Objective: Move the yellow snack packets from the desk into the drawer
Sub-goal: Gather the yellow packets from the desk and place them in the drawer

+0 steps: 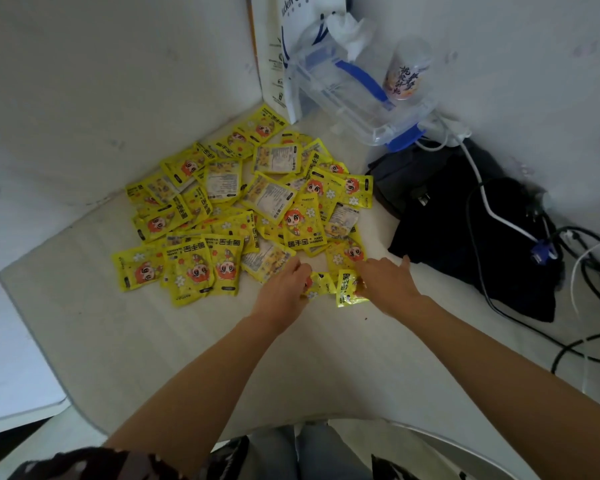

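A loose heap of several yellow packets [243,209] with a red-haired cartoon figure lies spread over the white desk [125,341], back toward the corner. Both hands rest at the heap's near edge. My left hand [284,289] presses on a crumpled packet [317,285], fingers curled over it. My right hand [387,284] grips another packet [347,287] by its right side. The two held packets touch each other between the hands. No drawer is in view.
A clear plastic box with blue clips [357,95] and a white paper bag [274,53] stand in the back corner, with a printed cup [407,71] beside them. A black bag [465,230] and tangled cables [568,258] lie at the right.
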A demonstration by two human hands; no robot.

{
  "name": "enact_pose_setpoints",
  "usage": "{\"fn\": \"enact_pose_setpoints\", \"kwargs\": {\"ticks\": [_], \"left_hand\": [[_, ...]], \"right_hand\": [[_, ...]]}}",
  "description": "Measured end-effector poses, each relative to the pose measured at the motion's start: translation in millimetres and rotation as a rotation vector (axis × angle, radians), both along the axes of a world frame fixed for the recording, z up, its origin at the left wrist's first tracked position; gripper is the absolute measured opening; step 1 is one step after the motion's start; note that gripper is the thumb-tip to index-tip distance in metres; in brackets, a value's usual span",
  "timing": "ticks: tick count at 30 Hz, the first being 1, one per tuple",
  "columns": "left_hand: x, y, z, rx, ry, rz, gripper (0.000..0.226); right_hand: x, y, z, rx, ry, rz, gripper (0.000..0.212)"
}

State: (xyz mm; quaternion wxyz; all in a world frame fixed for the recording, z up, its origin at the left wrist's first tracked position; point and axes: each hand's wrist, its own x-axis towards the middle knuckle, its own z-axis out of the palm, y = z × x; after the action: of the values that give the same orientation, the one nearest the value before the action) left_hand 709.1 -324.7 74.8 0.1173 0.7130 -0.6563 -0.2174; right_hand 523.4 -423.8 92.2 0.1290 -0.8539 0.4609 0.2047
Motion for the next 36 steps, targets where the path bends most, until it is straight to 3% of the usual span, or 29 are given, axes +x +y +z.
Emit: {"fn": "enact_pose_setpoints", "kwargs": {"ticks": [6, 17, 20, 26, 29, 36], "left_hand": [[39.7, 11.3, 12.1, -0.009, 0.248, 0.402, 0.031], [131.3, 45.4, 6.4, -0.076, 0.278, 1.039, 0.033], [143.7, 50.3, -1.5, -0.036, 0.264, 1.075, 0.036], [155.9, 49.6, -21.0, 0.123, 0.113, 1.103, 0.054], [152.0, 46.7, -19.9, 0.096, 0.161, 1.138, 0.054], [149.9, 40.4, -21.7, 0.044, 0.040, 1.027, 0.053]], "right_hand": [[27.9, -15.4, 16.3, 0.049, -0.196, -0.072, 0.032], [108.9, -45.4, 2.0, 0.234, -0.577, -0.479, 0.039], [123.1, -56.0, -8.5, 0.179, -0.579, -0.591, 0.033], [136.9, -69.2, -22.0, 0.148, -0.419, -0.666, 0.049], [142.0, -69.4, -23.8, 0.193, -0.460, -0.702, 0.043], [147.7, -64.7, -21.7, 0.194, -0.479, -0.651, 0.038]]}}
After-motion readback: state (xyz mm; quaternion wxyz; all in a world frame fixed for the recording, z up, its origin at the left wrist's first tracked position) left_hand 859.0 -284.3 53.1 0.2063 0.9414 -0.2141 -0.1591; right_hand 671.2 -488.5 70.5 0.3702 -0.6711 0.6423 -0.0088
